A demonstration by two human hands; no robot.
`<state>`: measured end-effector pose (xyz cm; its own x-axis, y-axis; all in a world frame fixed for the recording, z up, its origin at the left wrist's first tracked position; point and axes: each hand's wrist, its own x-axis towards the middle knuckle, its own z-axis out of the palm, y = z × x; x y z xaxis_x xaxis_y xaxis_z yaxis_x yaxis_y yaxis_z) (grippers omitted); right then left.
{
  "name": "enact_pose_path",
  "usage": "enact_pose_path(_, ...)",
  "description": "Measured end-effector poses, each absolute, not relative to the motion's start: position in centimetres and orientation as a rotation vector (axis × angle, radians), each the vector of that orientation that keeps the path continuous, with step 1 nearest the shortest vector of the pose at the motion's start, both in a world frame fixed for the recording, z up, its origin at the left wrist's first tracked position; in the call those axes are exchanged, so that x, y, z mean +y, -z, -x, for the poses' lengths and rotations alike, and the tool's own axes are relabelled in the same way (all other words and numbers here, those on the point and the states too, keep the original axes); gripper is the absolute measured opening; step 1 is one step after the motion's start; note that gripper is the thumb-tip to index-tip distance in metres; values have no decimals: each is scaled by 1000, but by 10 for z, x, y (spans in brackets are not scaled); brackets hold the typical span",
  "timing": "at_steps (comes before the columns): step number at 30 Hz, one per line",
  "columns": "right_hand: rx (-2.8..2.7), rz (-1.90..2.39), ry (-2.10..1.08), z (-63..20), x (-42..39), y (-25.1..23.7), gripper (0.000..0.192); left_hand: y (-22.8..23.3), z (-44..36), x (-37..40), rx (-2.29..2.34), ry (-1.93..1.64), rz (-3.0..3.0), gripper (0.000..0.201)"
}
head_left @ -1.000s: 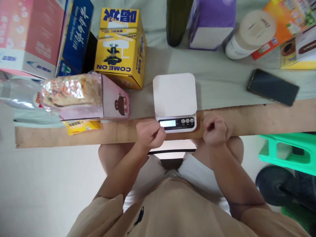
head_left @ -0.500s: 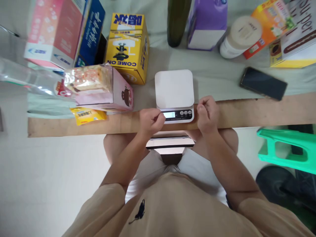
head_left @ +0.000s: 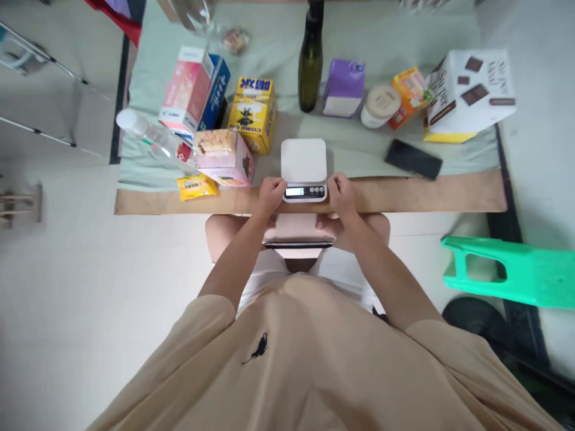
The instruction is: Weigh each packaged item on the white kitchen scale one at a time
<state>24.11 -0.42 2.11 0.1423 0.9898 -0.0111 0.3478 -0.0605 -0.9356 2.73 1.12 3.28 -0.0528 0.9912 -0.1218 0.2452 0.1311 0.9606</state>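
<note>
Two hands flank a white kitchen scale (head_left: 304,167) at the near edge of the table (head_left: 404,194). At the scale's front left corner the left hand (head_left: 271,194) is curled with fingers folded in; at the front right corner the right hand (head_left: 341,193) is curled likewise. Each grip is narrow and touches the scale's base, though whether either truly clasps it cannot be told. The scale's platform is bare and its small display is lit.

Just left of the left grip lie a pink box (head_left: 224,158) and a yellow packet (head_left: 196,187). Beyond the scale stand a yellow carton (head_left: 252,114), a dark green bottle (head_left: 309,60) and a purple box (head_left: 344,88). Right of the right grip, well apart, a black phone (head_left: 413,159) lies flat.

A pale green cloth (head_left: 381,30) covers most of the table, leaving a bare wooden strip along the near edge. A pale floor (head_left: 67,287) surrounds it, with a green plastic stool (head_left: 512,275) lying off to the right.
</note>
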Motion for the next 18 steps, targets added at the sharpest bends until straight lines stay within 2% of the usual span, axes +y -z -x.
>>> enact_pose_path(4,-1367,1558,-973,-243,-6,-25,29,-23,-21,20,1507,-923,-1306,33)
enact_pose_path(11,-1313,1563,-1012,-240,-6,-21,27,-19,-8,26,1432,-843,-1393,44)
enact_pose_path(18,-1273,1561,-1068,-237,-3,-30,25,-16,-9,30,1350,-892,-1451,39)
